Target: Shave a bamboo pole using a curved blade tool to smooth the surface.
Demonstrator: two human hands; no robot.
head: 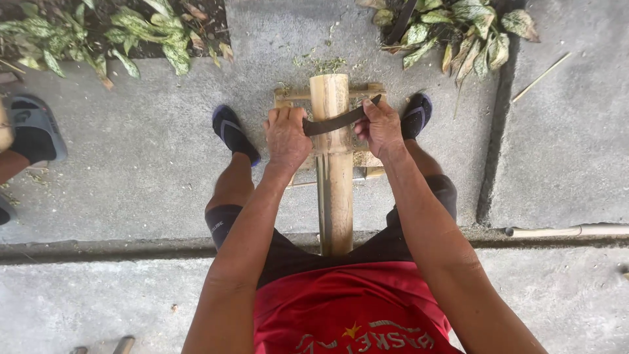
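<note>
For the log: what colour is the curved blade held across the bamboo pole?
Dark brown-black curved blade, clearest in the head view.

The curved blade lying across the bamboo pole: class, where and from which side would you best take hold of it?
Grip the curved blade at its two ends, coming from above, one hand either side of the bamboo pole. It spans the pole crosswise with both ends overhanging, just where the left hand and right hand grip it.

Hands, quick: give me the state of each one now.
Left hand: closed, its grip around one end of the curved dark blade lying across the bamboo pole.
Right hand: closed on the blade's other end.
</note>
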